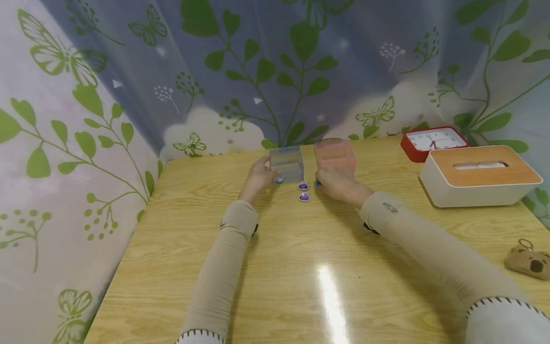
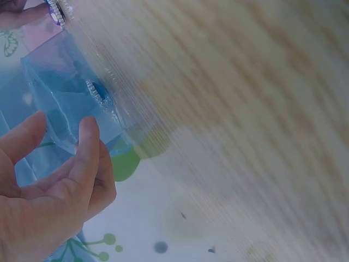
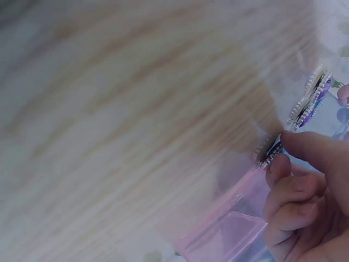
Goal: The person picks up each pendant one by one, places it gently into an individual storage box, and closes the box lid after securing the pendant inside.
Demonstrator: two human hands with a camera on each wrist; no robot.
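Observation:
My left hand [image 1: 259, 176] is at the left end of a clear blue box [image 1: 287, 165], thumb and fingers on either side of its corner in the left wrist view. A blue gem with a beaded rim [image 1: 279, 179] shows by the box's front left, close to the fingertips; whether it lies inside I cannot tell. My right hand [image 1: 339, 184] pinches another blue gem piece [image 1: 318, 183], its beaded edge [image 3: 267, 158] between thumb and forefinger. Between the hands lie two purple gem pieces [image 1: 303, 197] with pale beaded rims. A clear pink box [image 1: 335, 153] stands just behind the right hand.
To the right are a white tissue box [image 1: 477, 191] with a wooden lid and a red-framed clock [image 1: 434, 142]. A brown plush keyring [image 1: 528, 260] lies near the table's right edge. A patterned curtain [image 1: 258, 95] hangs behind the wooden table [image 1: 279, 286].

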